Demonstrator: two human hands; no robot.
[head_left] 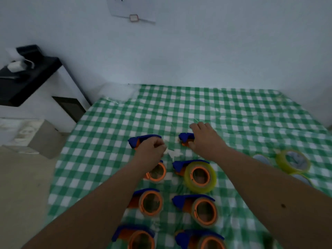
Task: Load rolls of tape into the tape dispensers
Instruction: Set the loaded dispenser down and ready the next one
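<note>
The head view shows the far-right tape dispenser, blue-bodied with orange underneath, lying on the green checked tablecloth under the right hand, whose fingers are spread and curve over its far side while the thumb sits at its near edge. Just left of those fingers, the left hand is curled with fingertips pinched at what looks like a crumpled bit of clear tape; what it holds is blurred. Beyond the left knuckles lies another blue dispenser. Nearer than both hands, a dispenser carrying a yellowish tape roll looks loaded, as do several others in two rows, so the job seems well along. A spare yellowish roll lies well right of the right forearm. The step in hand appears to be readying the far-right dispenser; the next move likely calls for fetching that spare roll and seating it on the orange hub. No brand or label can be read.
</note>
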